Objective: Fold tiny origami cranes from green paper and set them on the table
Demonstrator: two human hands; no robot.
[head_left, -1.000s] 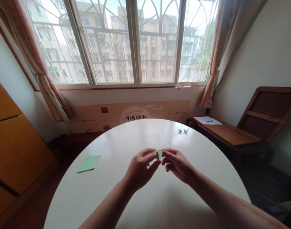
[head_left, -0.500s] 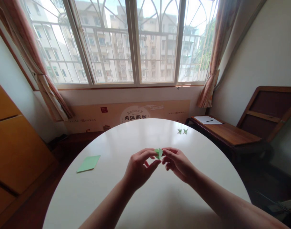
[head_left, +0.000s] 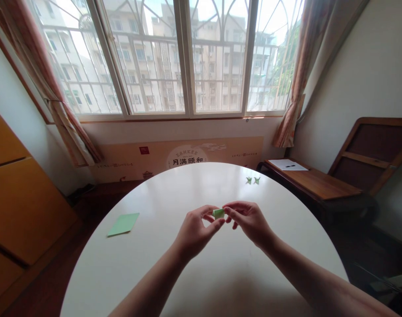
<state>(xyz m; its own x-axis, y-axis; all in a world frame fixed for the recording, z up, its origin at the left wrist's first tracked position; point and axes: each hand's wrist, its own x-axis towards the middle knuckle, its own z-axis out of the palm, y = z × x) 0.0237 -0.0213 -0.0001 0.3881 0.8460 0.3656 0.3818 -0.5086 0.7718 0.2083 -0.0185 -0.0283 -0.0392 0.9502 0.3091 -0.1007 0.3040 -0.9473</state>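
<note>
Both of my hands meet above the middle of the round white table (head_left: 221, 273). Between them is a small folded piece of green paper (head_left: 218, 213). My left hand (head_left: 196, 231) pinches its left side between thumb and fingertips. My right hand (head_left: 249, 220) pinches its right side with the fingers curled. The paper is held a little above the tabletop. Most of it is covered by my fingertips.
A stack of green paper sheets (head_left: 123, 224) lies at the table's left. Two small green folded figures (head_left: 253, 179) sit at the far right edge. A wooden bench (head_left: 319, 185) with paper and a pen stands to the right. An orange cabinet (head_left: 19, 207) is at the left.
The green paper has turned from a pointed upright shape to a flatter, more compact one between my fingertips. Both hands stay in about the same place.
</note>
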